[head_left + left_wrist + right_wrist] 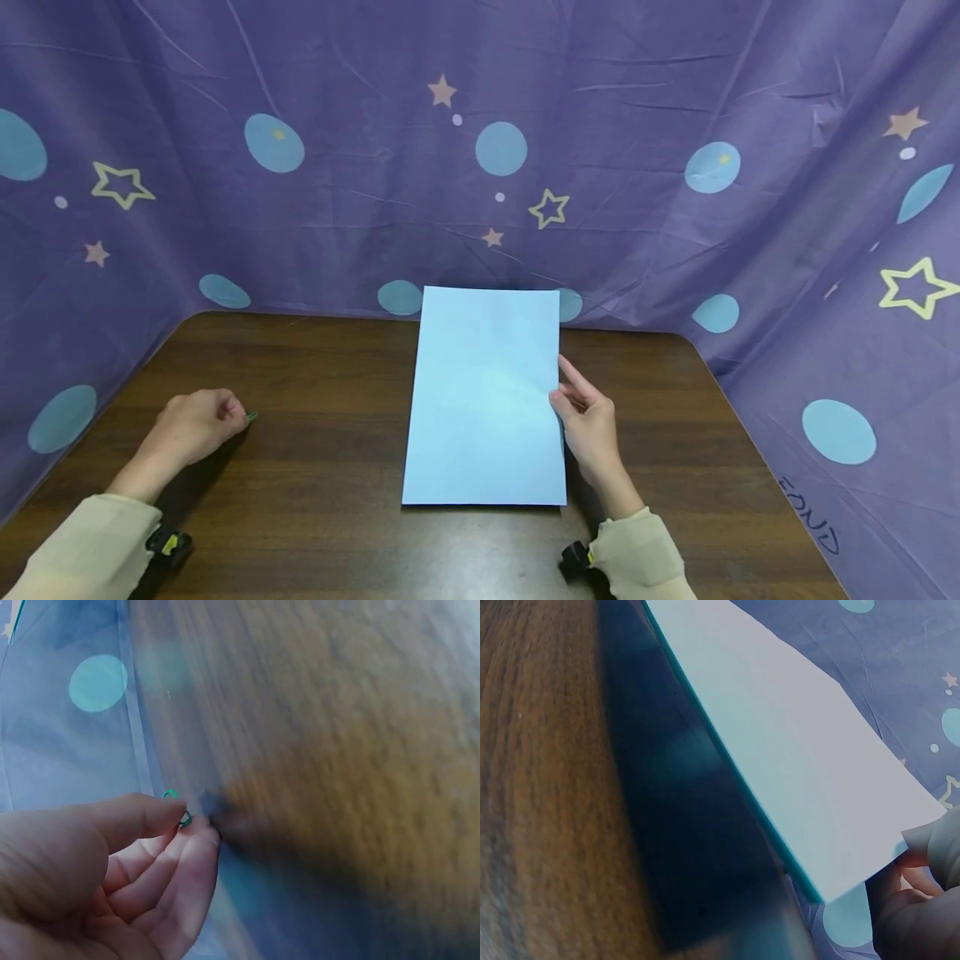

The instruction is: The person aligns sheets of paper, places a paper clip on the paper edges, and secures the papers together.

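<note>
My left hand is over the left side of the table and pinches a small green paper clip between thumb and fingertips. In the left wrist view, thin green wire loops of the clip stick out past the thumb tip, the rest hidden by the fingers. My right hand holds light blue paper by its right edge, thumb on the near face and the other fingers partly hidden behind. The paper is tilted up and casts a dark shadow on the wood, as the right wrist view shows.
The brown wooden table reaches back to a purple curtain printed with stars and blue circles. This curtain also hangs along the left and right sides. Black wrist cameras sit at both sleeves.
</note>
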Available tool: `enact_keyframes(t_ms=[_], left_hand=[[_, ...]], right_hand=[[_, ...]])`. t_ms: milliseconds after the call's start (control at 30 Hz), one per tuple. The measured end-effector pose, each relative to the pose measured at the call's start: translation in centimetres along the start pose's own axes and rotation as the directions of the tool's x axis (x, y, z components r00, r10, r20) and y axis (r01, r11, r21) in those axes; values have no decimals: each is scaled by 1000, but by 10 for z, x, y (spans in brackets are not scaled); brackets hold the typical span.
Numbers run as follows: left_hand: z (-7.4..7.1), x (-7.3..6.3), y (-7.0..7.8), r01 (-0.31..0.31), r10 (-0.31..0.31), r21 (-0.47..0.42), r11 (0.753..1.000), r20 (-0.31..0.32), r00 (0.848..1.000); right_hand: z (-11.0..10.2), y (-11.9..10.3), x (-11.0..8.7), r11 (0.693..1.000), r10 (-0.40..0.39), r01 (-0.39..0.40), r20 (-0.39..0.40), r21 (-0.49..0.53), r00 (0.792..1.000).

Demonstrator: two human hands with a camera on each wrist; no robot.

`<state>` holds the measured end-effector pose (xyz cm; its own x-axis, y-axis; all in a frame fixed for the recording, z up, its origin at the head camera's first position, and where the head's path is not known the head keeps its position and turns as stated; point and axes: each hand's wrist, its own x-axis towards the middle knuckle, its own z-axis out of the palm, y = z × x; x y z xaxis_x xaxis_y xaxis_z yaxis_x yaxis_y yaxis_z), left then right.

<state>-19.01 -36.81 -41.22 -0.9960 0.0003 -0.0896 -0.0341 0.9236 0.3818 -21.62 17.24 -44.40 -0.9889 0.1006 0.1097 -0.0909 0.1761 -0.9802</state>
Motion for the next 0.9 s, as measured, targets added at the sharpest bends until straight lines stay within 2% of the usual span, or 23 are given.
enact_keyframes(t_ms=[367, 633, 767, 900], left_hand=[[4, 1, 5, -25, 22, -64, 998, -41, 999], [3, 1, 5, -40, 36, -71, 997, -63, 997], [5, 2, 5, -56, 49, -66, 996, -92, 995], [8, 3, 7, -81, 71, -59, 995, -147, 987]], right_hand=[[0, -2, 0, 1000, 7, -7, 0, 2, 1000], [0, -3, 0, 1000, 4, -4, -3, -4, 1000], [0, -2, 0, 1000, 0, 0, -5, -6, 1000], [0, -2, 0, 1000, -4, 3, -6, -3, 1000]])
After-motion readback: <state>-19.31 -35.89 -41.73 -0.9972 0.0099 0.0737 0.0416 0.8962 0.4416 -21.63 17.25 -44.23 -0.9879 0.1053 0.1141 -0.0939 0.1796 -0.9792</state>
